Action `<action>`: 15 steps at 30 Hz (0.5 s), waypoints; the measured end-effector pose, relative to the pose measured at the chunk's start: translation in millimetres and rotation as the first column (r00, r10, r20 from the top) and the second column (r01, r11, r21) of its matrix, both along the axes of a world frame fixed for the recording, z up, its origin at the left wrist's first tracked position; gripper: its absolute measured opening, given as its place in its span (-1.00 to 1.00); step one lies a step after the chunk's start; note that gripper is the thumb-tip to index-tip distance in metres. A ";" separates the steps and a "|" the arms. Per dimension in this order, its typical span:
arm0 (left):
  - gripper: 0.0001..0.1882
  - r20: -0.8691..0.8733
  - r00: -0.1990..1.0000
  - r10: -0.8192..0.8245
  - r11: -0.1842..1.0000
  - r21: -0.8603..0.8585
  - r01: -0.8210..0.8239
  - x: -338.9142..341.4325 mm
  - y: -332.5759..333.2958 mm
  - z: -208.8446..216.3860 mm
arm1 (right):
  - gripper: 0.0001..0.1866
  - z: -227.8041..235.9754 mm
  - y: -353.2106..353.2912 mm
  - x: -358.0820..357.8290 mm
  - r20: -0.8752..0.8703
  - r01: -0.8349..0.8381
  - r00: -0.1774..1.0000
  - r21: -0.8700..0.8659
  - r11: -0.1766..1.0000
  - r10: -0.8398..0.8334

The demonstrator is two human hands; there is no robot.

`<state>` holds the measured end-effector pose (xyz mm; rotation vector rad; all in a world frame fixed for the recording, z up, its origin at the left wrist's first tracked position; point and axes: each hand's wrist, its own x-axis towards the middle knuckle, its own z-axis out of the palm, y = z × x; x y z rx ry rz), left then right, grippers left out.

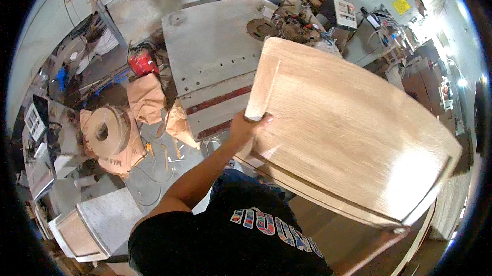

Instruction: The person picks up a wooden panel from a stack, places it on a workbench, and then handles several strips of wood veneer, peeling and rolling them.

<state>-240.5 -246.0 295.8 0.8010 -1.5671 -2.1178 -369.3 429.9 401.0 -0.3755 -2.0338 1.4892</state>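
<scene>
Sensibly, the probably stiff, weighty wooden panel point(353, 132) is gripped by its edges in left hand point(244, 129) and right hand point(397, 232).

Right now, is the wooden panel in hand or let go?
In hand: the wooden panel has the left hand gripping its left edge and the right hand at its lower right corner. Any support below: cannot tell.
</scene>
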 end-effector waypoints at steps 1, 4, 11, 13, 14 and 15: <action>-0.44 0.079 0.997 0.002 1.000 -0.008 -0.002 8.1 -4.5 8.6 | -0.10 -25.9 5.2 -13.2 0.034 -0.016 0.999 -0.063 0.998 0.018; -0.31 0.314 0.949 0.024 0.986 -0.162 0.029 15.9 -20.8 29.4 | -0.07 -121.5 8.2 -49.0 0.107 -0.115 0.984 -0.225 0.968 0.142; -0.15 0.565 0.817 0.119 0.915 -0.383 0.131 -62.4 -22.9 -24.8 | -0.09 -308.2 -32.8 -112.4 0.490 0.163 0.834 -0.658 0.735 0.253; -0.11 0.599 0.789 0.134 0.875 -0.446 0.190 -99.1 -24.9 -65.3 | -0.16 -362.7 -8.8 -121.1 0.531 0.183 0.776 -0.706 0.684 0.340; -0.10 0.631 0.766 0.122 0.859 -0.453 0.236 -119.0 -25.1 -62.2 | -0.21 -387.0 6.7 -122.9 0.579 0.278 0.752 -0.712 0.645 0.315; -0.08 0.671 0.731 0.125 0.842 -0.461 0.279 -139.2 -22.1 -57.5 | -0.24 -398.5 6.4 -128.2 0.633 0.373 0.712 -0.708 0.600 0.305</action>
